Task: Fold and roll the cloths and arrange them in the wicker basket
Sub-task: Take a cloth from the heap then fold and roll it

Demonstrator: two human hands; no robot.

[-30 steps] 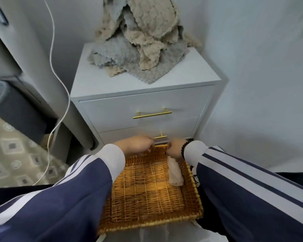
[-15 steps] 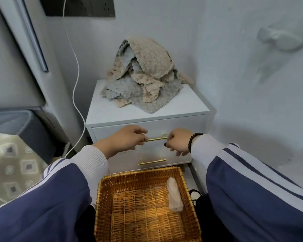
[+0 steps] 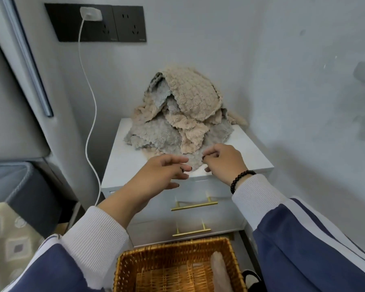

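Observation:
A heap of beige and grey fluffy cloths (image 3: 181, 114) lies on top of the white nightstand (image 3: 251, 157). Both my hands are at the front edge of the lowest grey cloth (image 3: 195, 162). My left hand (image 3: 162, 173) reaches in with straight fingers, its tips at the cloth's hem. My right hand (image 3: 223, 161) has curled fingers at the same hem; whether they pinch it is unclear. Below, the wicker basket (image 3: 173, 246) stands on the floor with one rolled beige cloth (image 3: 220, 272) along its right side.
The nightstand has two drawers with gold handles (image 3: 194, 205). A white charger cable (image 3: 91, 131) hangs from a black wall socket on the left. A grey bed frame and patterned bedding are at the left, a pale wall at the right.
Both hands rose from the basket, past the drawer fronts, to the cloth heap on the nightstand. The view tilted up, so the basket now sits at the bottom edge.

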